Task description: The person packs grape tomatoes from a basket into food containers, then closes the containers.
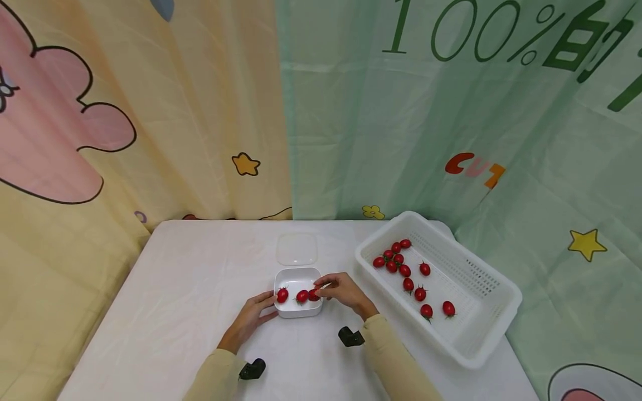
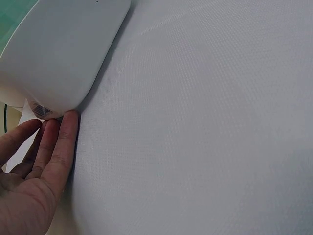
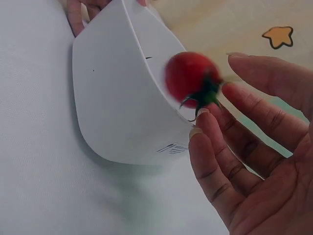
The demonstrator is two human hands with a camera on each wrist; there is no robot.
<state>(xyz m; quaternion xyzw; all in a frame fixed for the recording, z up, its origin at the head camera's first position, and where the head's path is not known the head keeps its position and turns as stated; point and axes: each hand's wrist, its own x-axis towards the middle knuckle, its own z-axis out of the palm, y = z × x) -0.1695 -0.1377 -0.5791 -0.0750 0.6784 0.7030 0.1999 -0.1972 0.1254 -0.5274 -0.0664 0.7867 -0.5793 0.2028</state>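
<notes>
At the lower middle of the head frame, the left hand (image 1: 251, 316) is touching the left edge of a small white box (image 1: 298, 313) with nearly straight fingers. The right hand (image 1: 345, 292) is reaching over the right edge, its fingers loosely opened; beside them one tomato (image 3: 190, 76) is showing, and whether fingertips are touching it, I cannot tell. Two other tomatoes (image 1: 302, 296) are lying inside. A strip of table (image 1: 346, 303) is separating the box from the basket (image 1: 484, 334) at right, where more tomatoes (image 1: 391, 267) are lying.
</notes>
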